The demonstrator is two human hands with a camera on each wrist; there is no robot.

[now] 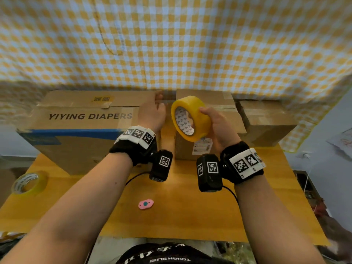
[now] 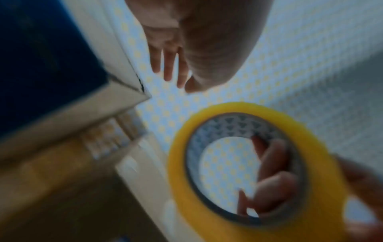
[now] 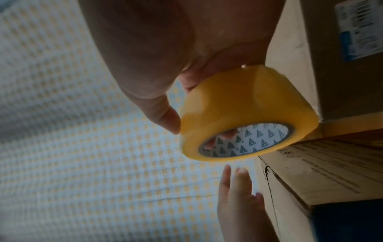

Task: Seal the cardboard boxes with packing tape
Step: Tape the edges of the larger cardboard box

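Pink oval gadget (image 1: 146,204) lies on orange tabletop (image 1: 190,216). Yellow-white checked cloth (image 1: 171,40) hangs behind.

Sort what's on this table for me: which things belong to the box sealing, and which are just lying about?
In the job:
yellow tape roll, gripped by the right hand
diaper box, left hand open at its corner
middle box
right box

Lying about:
spare tape roll
pink oval object
checked cloth
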